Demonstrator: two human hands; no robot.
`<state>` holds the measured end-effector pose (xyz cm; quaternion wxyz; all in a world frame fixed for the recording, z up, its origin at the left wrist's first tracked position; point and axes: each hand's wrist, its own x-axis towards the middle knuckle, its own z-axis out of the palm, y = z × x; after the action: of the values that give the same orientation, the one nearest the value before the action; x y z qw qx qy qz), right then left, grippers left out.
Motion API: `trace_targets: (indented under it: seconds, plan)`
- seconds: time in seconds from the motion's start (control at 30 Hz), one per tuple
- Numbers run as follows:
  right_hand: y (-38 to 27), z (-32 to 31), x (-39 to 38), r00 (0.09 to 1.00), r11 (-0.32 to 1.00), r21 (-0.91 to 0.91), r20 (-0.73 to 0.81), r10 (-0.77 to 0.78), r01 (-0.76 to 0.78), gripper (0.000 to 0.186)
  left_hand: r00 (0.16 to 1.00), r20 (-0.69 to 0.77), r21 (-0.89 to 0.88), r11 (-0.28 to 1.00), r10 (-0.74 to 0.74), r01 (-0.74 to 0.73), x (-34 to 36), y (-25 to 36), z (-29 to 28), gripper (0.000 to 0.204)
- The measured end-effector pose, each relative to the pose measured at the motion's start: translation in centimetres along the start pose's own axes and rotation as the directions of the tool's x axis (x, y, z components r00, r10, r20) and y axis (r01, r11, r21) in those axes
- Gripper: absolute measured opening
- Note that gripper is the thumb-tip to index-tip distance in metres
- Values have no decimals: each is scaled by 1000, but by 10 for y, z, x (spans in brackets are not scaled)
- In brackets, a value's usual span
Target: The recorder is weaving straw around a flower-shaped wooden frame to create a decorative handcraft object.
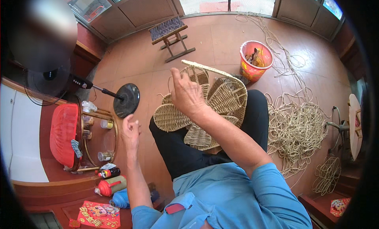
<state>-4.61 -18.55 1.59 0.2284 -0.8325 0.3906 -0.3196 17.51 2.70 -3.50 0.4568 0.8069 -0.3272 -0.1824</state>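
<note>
A woven straw piece [225, 98] with petal-like panels and a pale rim rests on my lap, over my dark trousers. My right hand [185, 88] is over its upper left part, fingers curled; what they grip, if anything, is hidden. My left hand [132, 130] is raised left of the piece, away from it, with the index finger extended, the others loosely bent, and nothing visible in it.
Loose cord [294, 132] lies piled at right. A red bucket [252, 73] and wooden stool [173, 33] stand ahead. At left are a standing fan's base [126, 104], a rack with a red tray [63, 130], and flasks [116, 184]. A round board [353, 126] is at far right.
</note>
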Motion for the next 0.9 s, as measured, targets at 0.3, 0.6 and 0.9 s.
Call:
trace_targets:
  seconds: [0.3,0.6,0.9]
  plan:
    - [35,3,-10,991,606,795,-56,123,-30,13,846,-51,148,842,530,-519,-29,128,107,16]
    - [77,-49,-28,982,626,758,112,153,-184,10,676,110,260,635,729,-727,-1,146,155,12]
    - [80,-72,-6,987,644,764,-71,143,-38,9,645,98,227,614,758,-756,8,158,172,7]
